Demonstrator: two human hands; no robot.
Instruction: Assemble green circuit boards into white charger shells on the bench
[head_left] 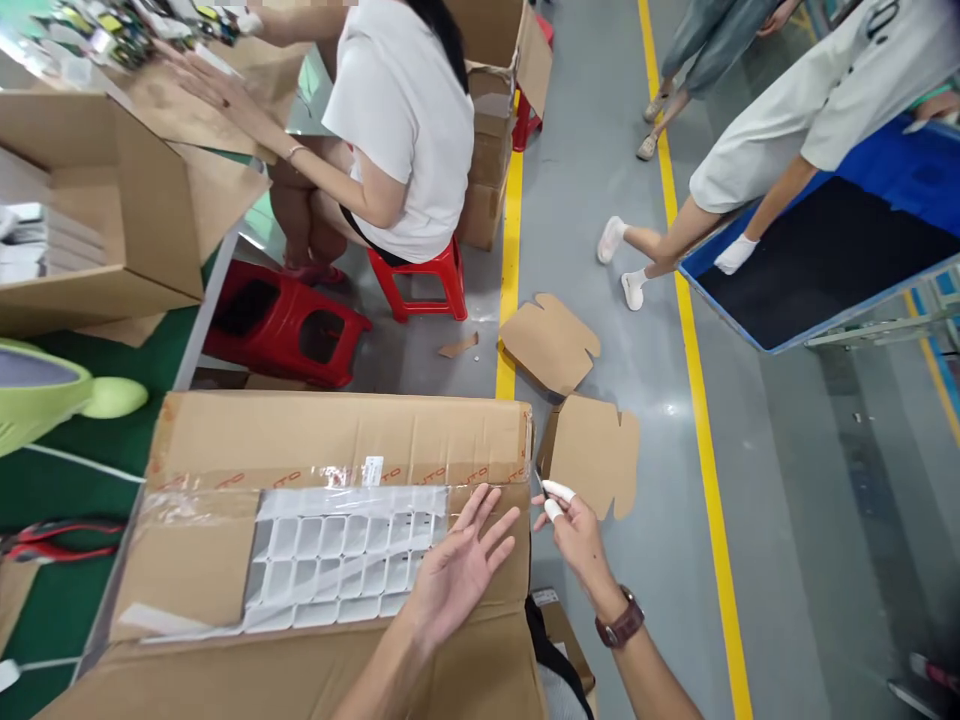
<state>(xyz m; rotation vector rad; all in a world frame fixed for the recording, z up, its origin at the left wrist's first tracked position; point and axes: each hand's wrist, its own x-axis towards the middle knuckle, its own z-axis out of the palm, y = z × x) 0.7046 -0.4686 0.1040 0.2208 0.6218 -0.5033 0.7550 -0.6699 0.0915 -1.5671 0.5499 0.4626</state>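
A large cardboard carton (337, 430) lies before me, with clear tape and red print along its flap. Through its opening shows a white plastic grid (322, 565) of small cells, crossed by strips of clear film. My left hand (461, 575) is over the grid's right end, palm turned up, fingers spread, holding nothing. Just past the carton's right edge is my right hand (581, 535), white covers on two fingertips and a brown watch on the wrist. Its fingers pinch a thin, dark, blade-like piece (538, 482), whose exact kind is too small to tell.
Flattened cardboard pieces (596, 450) lie on the floor to the right. On the green table at left are red-handled pliers (64, 540), a lime-green fan-like object (45, 395) and an open box (150, 190). A seated co-worker (409, 130) and a person pushing a blue cart (832, 260) are beyond.
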